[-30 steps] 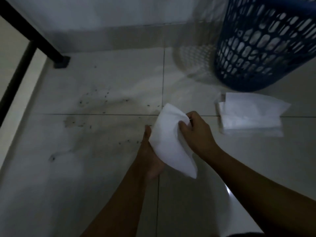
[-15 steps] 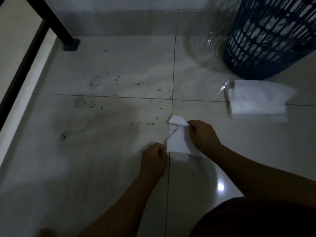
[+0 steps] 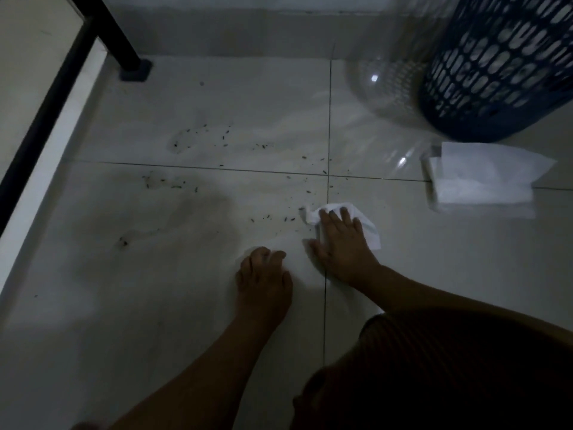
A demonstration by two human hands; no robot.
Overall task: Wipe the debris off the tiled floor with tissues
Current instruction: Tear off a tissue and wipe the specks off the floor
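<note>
Small dark debris [image 3: 266, 217] is scattered over the pale tiled floor [image 3: 155, 305], thickest around the tile joint crossing and in a patch further left [image 3: 164, 181]. My right hand [image 3: 341, 246] lies flat with straight fingers on a folded white tissue [image 3: 367, 226], pressing it to the floor just right of the nearest specks. My left hand [image 3: 263, 283] rests on the floor beside it with loosely curled fingers and holds nothing.
A stack of white tissues [image 3: 483, 181] lies on the floor at the right. Behind it stands a blue perforated basket [image 3: 502, 69]. A black furniture leg [image 3: 124, 41] and frame run along the left. A wall closes the far side.
The tissue was held up between both hands, then lowered to the floor. My left hand has let go of it. My right hand now lies flat on top of it.
</note>
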